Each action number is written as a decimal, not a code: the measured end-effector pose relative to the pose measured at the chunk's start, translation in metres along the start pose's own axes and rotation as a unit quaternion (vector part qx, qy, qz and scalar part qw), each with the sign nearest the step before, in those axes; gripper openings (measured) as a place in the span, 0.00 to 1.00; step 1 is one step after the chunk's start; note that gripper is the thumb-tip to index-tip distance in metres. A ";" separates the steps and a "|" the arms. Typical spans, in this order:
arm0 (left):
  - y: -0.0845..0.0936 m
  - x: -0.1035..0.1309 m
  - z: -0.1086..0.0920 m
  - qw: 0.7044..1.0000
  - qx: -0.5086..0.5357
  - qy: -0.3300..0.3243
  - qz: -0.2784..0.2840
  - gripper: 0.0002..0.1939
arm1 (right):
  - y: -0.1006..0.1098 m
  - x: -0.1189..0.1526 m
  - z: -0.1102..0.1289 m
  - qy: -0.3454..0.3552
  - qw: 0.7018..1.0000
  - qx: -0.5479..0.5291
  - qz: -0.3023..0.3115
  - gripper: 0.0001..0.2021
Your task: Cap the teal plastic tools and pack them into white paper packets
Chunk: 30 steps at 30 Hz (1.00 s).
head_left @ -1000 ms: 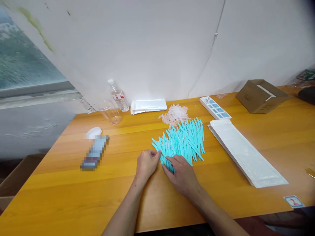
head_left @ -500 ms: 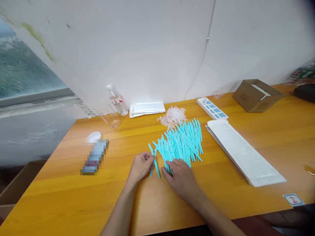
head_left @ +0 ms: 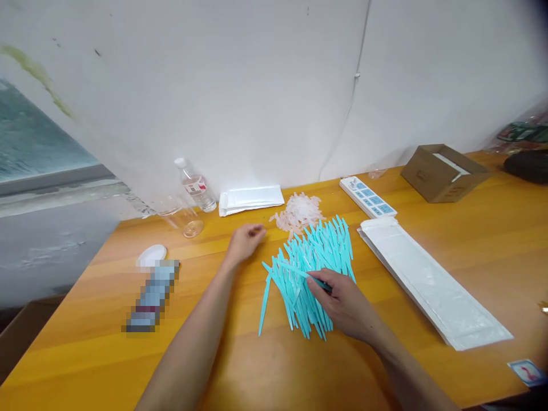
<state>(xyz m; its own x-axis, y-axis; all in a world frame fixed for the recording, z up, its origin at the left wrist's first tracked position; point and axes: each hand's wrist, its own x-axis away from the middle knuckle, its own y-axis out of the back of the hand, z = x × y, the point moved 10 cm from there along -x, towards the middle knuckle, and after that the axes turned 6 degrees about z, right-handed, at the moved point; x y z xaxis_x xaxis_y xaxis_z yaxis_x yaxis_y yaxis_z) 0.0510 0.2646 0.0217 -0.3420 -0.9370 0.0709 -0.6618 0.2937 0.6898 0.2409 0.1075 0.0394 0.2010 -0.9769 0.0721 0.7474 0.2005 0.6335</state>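
Observation:
A pile of slim turquoise sticks, eyebrow razors by their look, lies fanned out in the middle of the table. My right hand is over the pile, with one eyebrow razor pinched between thumb and fingers and its tip pointing left. Behind the pile is a heap of small translucent whitish covers. Just left of that heap my left hand hovers above the table, fingers curled together; whatever they may hold is hidden. One razor lies at the left edge of the pile.
A long white pouch lies on the right, with a power strip behind it and a cardboard box farther back. To the left are a bottle, a clear jar, a white lid and a pixelated phone-shaped item.
My left hand has left the razors and moved up toward the whitish covers. My right hand has shifted right and now has a razor lifted in its fingers. The view has tilted slightly.

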 end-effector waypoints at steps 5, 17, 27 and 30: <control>-0.019 -0.082 -0.005 0.995 -0.096 0.018 -0.013 0.09 | 0.013 0.000 -0.013 -0.025 0.998 0.057 -0.006 0.18; 0.001 0.026 0.023 0.995 0.036 0.084 0.042 0.19 | -0.003 -0.002 -0.002 -0.007 0.994 0.108 -0.006 0.18; -0.024 0.184 0.057 0.828 0.536 0.121 -0.107 0.17 | -0.048 0.002 0.033 0.051 0.989 0.121 0.065 0.17; -0.022 0.192 0.059 0.844 0.506 0.131 -0.122 0.17 | -0.054 0.004 0.038 0.058 0.988 0.121 0.080 0.17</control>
<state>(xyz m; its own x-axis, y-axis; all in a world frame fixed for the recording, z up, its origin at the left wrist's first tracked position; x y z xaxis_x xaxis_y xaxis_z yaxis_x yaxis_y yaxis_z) -0.0394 0.0894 -0.0229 -0.0419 -0.9634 0.2649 -0.9673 -0.0273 -0.2521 0.1772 0.0897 0.0348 0.3862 -0.9164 0.1056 0.5301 0.3142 0.7876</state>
